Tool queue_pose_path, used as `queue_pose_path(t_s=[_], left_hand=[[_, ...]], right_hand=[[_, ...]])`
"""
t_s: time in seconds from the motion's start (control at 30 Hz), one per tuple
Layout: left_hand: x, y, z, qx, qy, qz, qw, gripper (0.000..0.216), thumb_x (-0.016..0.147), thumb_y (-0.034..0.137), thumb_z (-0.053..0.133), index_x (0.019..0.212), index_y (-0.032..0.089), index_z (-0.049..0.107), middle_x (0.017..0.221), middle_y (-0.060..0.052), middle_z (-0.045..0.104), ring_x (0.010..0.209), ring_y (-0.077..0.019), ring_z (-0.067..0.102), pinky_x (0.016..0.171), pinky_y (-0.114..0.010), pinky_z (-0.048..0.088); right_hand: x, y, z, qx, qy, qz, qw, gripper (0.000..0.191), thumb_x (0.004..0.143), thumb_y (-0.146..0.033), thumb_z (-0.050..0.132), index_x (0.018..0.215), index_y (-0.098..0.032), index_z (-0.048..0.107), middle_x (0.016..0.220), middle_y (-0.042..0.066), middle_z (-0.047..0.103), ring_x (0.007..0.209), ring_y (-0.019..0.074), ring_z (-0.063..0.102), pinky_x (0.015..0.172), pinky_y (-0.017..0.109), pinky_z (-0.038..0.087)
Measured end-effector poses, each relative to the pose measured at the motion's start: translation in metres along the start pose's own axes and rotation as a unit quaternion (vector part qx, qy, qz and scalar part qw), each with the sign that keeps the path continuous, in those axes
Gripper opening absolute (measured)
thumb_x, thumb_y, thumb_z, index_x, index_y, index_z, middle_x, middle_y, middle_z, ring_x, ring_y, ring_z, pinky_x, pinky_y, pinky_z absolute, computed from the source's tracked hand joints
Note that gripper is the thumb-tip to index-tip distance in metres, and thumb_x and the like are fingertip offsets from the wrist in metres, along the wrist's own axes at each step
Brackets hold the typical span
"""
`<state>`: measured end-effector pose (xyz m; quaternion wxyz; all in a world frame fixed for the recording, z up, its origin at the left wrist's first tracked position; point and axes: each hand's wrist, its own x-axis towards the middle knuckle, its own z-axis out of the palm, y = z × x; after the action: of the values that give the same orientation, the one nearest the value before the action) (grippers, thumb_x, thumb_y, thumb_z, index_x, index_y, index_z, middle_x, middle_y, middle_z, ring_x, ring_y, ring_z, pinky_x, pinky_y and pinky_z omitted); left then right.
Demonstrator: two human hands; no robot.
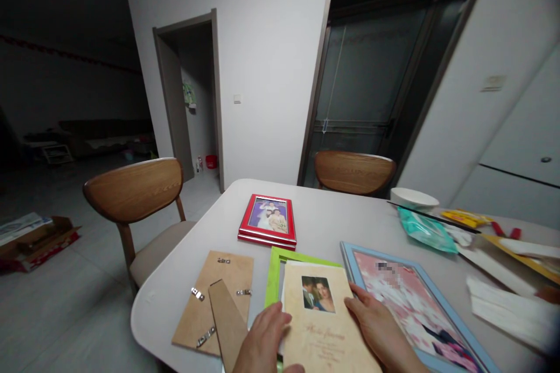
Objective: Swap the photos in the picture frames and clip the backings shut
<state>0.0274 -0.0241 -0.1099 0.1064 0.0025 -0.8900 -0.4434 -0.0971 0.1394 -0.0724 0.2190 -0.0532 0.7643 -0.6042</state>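
A cream paper insert [315, 320] with a small printed couple photo is between my two hands. My left hand [265, 338] grips its left edge, with part of the hand cut off by the bottom of the view. At its right edge, my right hand [378, 323] has the thumb on top, fingers behind it. Beneath the insert lies a lime-green picture frame [273, 277], mostly covered. To the left is a wooden frame back [195, 317] with metal clips and a stand leg [230, 326]. A large light-blue picture frame [420, 291] holding a photo lies right of my right hand.
Red picture frames [268, 218] sit stacked farther back on the white table [315, 210]. A white bowl [413, 198], a teal packet [426, 230], a yellow packet [466, 218] and white tissue [510, 315] occupy the right side. Wooden chairs [135, 189] stand around the table.
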Motion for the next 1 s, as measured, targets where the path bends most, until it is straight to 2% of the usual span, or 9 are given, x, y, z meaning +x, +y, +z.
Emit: queue_pose_path(t_s=[0.17,0.3,0.37,0.5,0.6,0.7,0.77,0.87,1.0], left_hand=[[0.002,-0.009,0.004,0.095,-0.04,0.08,0.991,0.058,0.061,0.037,0.064,0.112,0.016,0.047,0.125,-0.017,0.041,0.117,-0.0297,0.032,0.096,-0.043,0.028],[0.003,-0.006,0.001,0.119,-0.034,0.075,0.989,0.054,0.06,0.027,0.063,0.11,0.014,0.048,0.122,-0.018,0.044,0.113,-0.0296,0.038,0.092,-0.044,0.033],[0.004,-0.001,0.0,0.125,-0.02,0.069,0.99,0.051,0.058,0.021,0.061,0.107,0.015,0.05,0.121,-0.017,0.046,0.11,-0.0294,0.041,0.09,-0.044,0.035],[0.009,0.014,-0.002,0.161,-0.025,0.049,0.985,0.046,0.056,0.013,0.055,0.102,0.015,0.054,0.119,-0.016,0.048,0.109,-0.0297,0.043,0.09,-0.044,0.036],[0.016,0.026,-0.003,0.198,-0.044,0.028,0.979,0.04,0.056,0.01,0.054,0.096,0.014,0.058,0.112,-0.014,0.053,0.106,-0.0299,0.045,0.091,-0.044,0.035],[0.016,0.03,-0.008,0.204,-0.061,0.026,0.977,0.038,0.056,0.011,0.055,0.095,0.013,0.06,0.111,-0.014,0.055,0.106,-0.0296,0.045,0.092,-0.043,0.035],[0.007,0.021,-0.018,0.198,-0.051,0.03,0.978,0.044,0.058,0.014,0.057,0.101,0.014,0.057,0.116,-0.014,0.051,0.108,-0.0294,0.043,0.092,-0.042,0.035],[-0.019,-0.012,-0.047,0.21,0.02,0.019,0.977,0.049,0.061,0.02,0.058,0.109,0.021,0.052,0.122,-0.01,0.047,0.112,-0.0291,0.04,0.092,-0.043,0.035],[-0.06,-0.068,-0.087,0.277,0.128,-0.05,0.951,0.057,0.057,0.026,0.064,0.112,0.025,0.05,0.124,-0.008,0.044,0.113,-0.0315,0.038,0.09,-0.046,0.036]], right_hand=[[0.009,0.0,0.008,-0.014,-0.008,-0.031,0.999,0.056,0.071,-0.028,0.029,0.124,-0.01,0.033,0.071,0.005,0.067,0.06,0.0188,0.062,0.052,0.027,0.045],[0.011,-0.003,0.004,-0.138,-0.004,-0.09,0.986,0.047,0.072,-0.028,0.028,0.11,-0.012,0.05,0.077,0.005,0.067,0.069,0.0186,0.061,0.06,0.026,0.045],[0.011,-0.005,0.002,-0.245,0.037,-0.123,0.961,0.043,0.073,-0.03,0.028,0.103,-0.014,0.055,0.082,0.006,0.066,0.073,0.019,0.061,0.063,0.026,0.043],[0.01,-0.003,0.003,-0.438,0.102,-0.165,0.878,0.035,0.076,-0.032,0.03,0.094,-0.019,0.057,0.087,0.009,0.064,0.081,0.0225,0.058,0.065,0.03,0.04],[0.01,0.001,0.008,-0.514,0.127,-0.155,0.834,0.034,0.077,-0.034,0.03,0.091,-0.017,0.056,0.085,0.012,0.061,0.078,0.0243,0.058,0.062,0.032,0.039],[0.011,0.005,0.011,-0.546,0.143,-0.149,0.812,0.035,0.079,-0.036,0.029,0.092,-0.014,0.054,0.086,0.013,0.059,0.075,0.0243,0.059,0.061,0.033,0.039],[0.012,0.006,0.009,-0.552,0.146,-0.151,0.807,0.037,0.078,-0.037,0.03,0.096,-0.014,0.052,0.088,0.013,0.058,0.077,0.025,0.058,0.062,0.034,0.039],[0.009,0.005,0.008,-0.544,0.141,-0.149,0.814,0.041,0.078,-0.037,0.031,0.107,-0.013,0.048,0.095,0.014,0.056,0.082,0.0256,0.057,0.065,0.035,0.04],[-0.008,-0.002,0.033,-0.473,0.053,-0.21,0.854,0.04,0.078,-0.032,0.032,0.112,-0.015,0.046,0.102,0.012,0.054,0.09,0.0213,0.053,0.073,0.031,0.039]])
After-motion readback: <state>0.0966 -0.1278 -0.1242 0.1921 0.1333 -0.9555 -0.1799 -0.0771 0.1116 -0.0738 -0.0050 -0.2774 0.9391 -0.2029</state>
